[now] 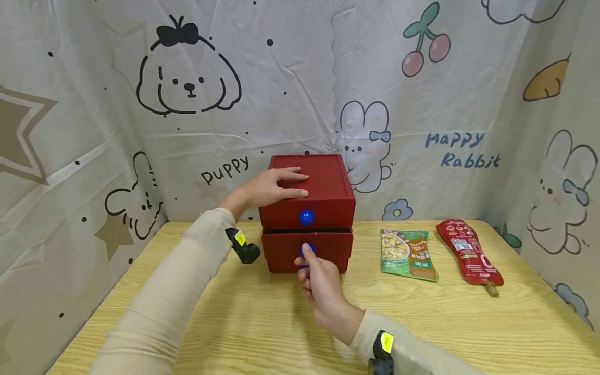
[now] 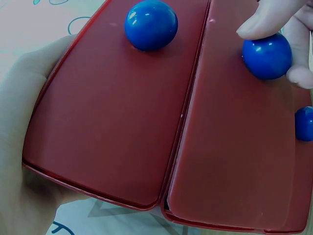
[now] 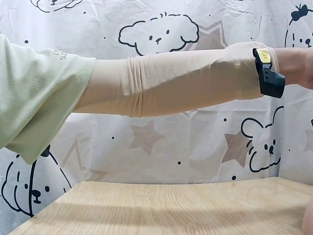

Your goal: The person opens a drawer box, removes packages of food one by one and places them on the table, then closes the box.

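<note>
A small red drawer cabinet (image 1: 323, 177) with round blue knobs stands on the table. My left hand (image 1: 274, 188) rests on its top with the fingers stretched across it. My right hand (image 1: 323, 286) pinches the blue knob (image 2: 267, 56) of the drawer (image 2: 230, 142) below the top one. That drawer juts out slightly in front of the top drawer (image 2: 110, 107), and a dark gap shows above it. A further blue knob (image 2: 304, 123) peeks out beneath it in the left wrist view. In the right wrist view, the left forearm (image 3: 181, 81) reaches across above the table.
Right of the cabinet, a green and brown food packet (image 1: 408, 254) lies flat on the wooden table (image 1: 234, 323). Beside it is a red pouch (image 1: 469, 252) with a cap towards the front. A printed curtain (image 1: 290, 67) hangs behind and along the sides.
</note>
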Demonstrator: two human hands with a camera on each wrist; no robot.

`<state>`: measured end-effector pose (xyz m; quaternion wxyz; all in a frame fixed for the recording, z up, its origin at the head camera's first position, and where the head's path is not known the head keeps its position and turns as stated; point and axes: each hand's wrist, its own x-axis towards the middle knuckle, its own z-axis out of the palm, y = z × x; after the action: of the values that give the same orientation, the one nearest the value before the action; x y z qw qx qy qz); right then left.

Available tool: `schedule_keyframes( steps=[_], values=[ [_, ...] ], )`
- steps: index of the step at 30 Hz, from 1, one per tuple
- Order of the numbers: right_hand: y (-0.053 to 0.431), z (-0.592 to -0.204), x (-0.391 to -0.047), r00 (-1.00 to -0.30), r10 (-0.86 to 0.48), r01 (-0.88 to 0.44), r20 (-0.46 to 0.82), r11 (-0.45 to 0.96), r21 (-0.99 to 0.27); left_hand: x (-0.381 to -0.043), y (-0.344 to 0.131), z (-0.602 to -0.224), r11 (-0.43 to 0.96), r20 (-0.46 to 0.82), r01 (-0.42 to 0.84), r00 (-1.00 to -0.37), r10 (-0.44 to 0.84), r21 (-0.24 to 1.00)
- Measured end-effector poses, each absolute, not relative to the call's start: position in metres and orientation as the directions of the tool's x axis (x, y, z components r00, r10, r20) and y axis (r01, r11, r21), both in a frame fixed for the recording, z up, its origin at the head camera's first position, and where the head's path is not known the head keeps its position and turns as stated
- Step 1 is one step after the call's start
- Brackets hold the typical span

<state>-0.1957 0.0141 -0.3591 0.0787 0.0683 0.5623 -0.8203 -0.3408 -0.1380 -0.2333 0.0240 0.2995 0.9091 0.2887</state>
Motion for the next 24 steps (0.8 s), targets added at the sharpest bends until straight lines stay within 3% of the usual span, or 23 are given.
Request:
schedule_keyframes(
  steps=[17,24],
  values=[
    [0.012,-0.361,-0.210,-0.978,-0.015,0.200,-0.208,-0.358,-0.912,-0.342,-0.138,-0.234,0.634,0.146,0.545,-0.810,0.569,0.548],
    [0.014,-0.357,-0.220,-0.988,-0.055,0.157,-0.147,-0.322,-0.934,-0.344,-0.140,-0.233,0.629,0.142,0.536,-0.812,0.566,0.563]
  ],
)
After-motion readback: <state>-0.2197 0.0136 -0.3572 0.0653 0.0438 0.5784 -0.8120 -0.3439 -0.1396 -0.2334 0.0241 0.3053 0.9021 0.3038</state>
